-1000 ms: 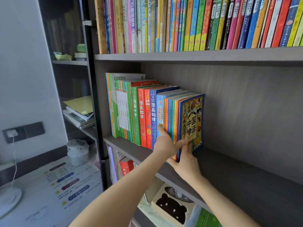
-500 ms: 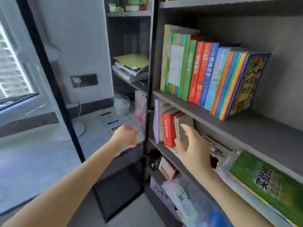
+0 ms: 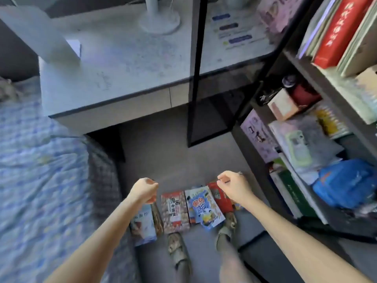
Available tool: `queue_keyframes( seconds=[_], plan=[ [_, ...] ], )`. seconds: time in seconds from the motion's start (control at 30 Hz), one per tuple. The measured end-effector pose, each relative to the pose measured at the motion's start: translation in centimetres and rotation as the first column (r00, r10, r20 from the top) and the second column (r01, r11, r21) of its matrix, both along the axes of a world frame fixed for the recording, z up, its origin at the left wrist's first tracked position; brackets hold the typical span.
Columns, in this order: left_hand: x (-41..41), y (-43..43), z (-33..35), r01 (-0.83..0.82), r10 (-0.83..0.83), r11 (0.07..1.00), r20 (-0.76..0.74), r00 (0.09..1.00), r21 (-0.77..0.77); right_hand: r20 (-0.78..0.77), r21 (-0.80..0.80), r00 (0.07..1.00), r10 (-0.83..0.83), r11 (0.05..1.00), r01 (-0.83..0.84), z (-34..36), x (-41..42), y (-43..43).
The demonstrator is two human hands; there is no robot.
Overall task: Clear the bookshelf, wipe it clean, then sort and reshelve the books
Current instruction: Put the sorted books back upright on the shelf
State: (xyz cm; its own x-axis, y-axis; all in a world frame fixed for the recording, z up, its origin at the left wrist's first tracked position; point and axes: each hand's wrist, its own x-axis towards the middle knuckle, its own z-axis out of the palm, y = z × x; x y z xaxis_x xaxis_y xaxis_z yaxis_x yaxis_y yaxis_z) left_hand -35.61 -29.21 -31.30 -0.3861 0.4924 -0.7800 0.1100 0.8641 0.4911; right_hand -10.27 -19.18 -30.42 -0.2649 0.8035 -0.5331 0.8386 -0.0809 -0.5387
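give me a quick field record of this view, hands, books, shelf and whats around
floor books: several lying flat in a row, beside the slippered feet
left grip: fingers curled, holding nothing, above the floor books
right grip: fingers curled, holding nothing
bookshelf: on the right, holds a red book, a blue bag and clutter
desk: ahead
bed: on the left

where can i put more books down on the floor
Bare floor lies between the row of books and the desk, with the bed on the left and the bookshelf on the right. The desk top in front of the round white base is also mostly bare. Crowded: that bookshelf, and the strip around the books and slippers.
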Motion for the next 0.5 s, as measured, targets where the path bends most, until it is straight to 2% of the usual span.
queue_keyframes(
  seconds=[0.2,0.33,0.4,0.5],
  plan=[
    [1.7,-8.8,-10.2,-0.107,0.122,0.977,0.072,0.990,-0.182,0.094,-0.245,0.996,-0.002,0.969,0.025,-10.1,0.5,-6.1],
    [4.3,-12.1,-17.3,-0.126,0.154,0.950,0.078,0.985,-0.286,0.196,-0.358,0.980,-0.037,0.928,0.107,-16.7,1.9,-8.4],
    [5.8,-12.8,-21.5,-0.115,0.140,0.948,0.066,0.988,-0.296,0.222,-0.390,0.973,-0.056,0.910,0.141,-20.8,2.6,-9.0],
    [7.3,-12.6,-27.4,-0.072,0.059,0.945,-0.050,0.997,-0.318,0.244,-0.382,0.968,-0.055,0.912,0.148,-27.0,2.7,-9.5]
  ],
)
